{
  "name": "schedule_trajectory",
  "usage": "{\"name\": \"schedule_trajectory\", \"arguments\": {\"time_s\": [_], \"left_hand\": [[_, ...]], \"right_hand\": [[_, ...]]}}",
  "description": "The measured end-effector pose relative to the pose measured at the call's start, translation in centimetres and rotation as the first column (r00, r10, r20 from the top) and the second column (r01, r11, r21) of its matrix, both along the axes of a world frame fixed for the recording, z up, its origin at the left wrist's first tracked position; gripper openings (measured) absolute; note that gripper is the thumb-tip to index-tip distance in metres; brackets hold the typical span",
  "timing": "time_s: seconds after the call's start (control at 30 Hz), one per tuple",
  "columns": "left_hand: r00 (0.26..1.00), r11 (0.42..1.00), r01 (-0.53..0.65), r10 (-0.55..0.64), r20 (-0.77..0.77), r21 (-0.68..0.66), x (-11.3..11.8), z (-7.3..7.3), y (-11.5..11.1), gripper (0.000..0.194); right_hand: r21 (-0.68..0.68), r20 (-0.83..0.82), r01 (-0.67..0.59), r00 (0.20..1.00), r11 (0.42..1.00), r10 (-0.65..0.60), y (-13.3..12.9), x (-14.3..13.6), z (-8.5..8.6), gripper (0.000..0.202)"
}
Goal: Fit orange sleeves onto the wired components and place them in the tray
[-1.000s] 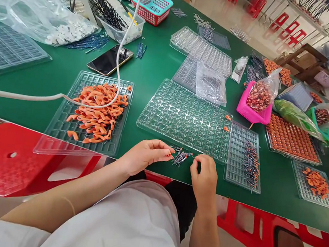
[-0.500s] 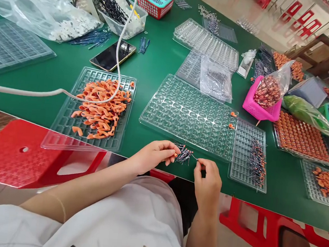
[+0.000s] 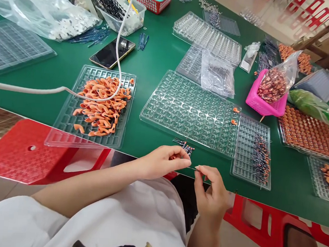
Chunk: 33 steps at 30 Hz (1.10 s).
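My left hand [image 3: 165,162] is closed near the table's front edge, with a small hollow orange plastic shell [image 3: 173,157] tucked in its curled fingers. Its thumb and forefinger meet by one end of a thin dark wire [image 3: 193,168]. At the other end, my right hand [image 3: 212,191] pinches that wire between thumb and forefinger. What is on the wire's ends is too small to make out. Just beyond the left fingers lies a little heap of dark wired parts [image 3: 188,146], partly hidden. Behind it, a clear moulded tray [image 3: 188,110] holds two orange shells near its right edge.
On the left, another tray [image 3: 62,124] carries heaped orange shells, with a white cable [image 3: 60,89] across it. A phone [image 3: 111,52] lies behind. Right are a tray of wired parts [image 3: 244,146] and a pink basket [image 3: 253,96]. Red stools [image 3: 15,152] stand below the table.
Both hands have moved slightly down and to the right. My left thumb and forefinger have come to the wire, close to the right fingertips. The heap is more covered by the left hand.
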<state>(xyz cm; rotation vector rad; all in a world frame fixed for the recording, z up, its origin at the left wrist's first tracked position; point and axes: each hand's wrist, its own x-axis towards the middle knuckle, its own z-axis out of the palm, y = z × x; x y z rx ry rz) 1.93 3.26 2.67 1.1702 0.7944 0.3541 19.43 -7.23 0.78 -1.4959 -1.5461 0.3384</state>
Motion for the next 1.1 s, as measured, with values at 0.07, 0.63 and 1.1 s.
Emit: {"name": "schedule_trajectory", "arguments": {"time_s": [0.07, 0.63, 1.1], "left_hand": [[0.997, 0.997, 0.073, -0.073, -0.007, -0.004, 0.1, 0.2, -0.3, 0.029], [0.999, 0.997, 0.032, -0.029, -0.044, 0.069, -0.7, -0.1, -1.4, 0.025], [0.998, 1.000, 0.028, -0.028, -0.056, 0.000, -1.0, 0.1, -1.4, 0.022]], "right_hand": [[0.048, 0.038, -0.078, 0.996, 0.996, 0.076, 0.0, -0.3, 0.1, 0.038], [0.013, 0.180, -0.179, 0.968, 0.984, 0.174, 0.2, -0.9, 0.0, 0.031], [-0.213, -0.253, -0.167, 0.961, 0.963, 0.110, -0.1, -1.6, 0.3, 0.011]]}}
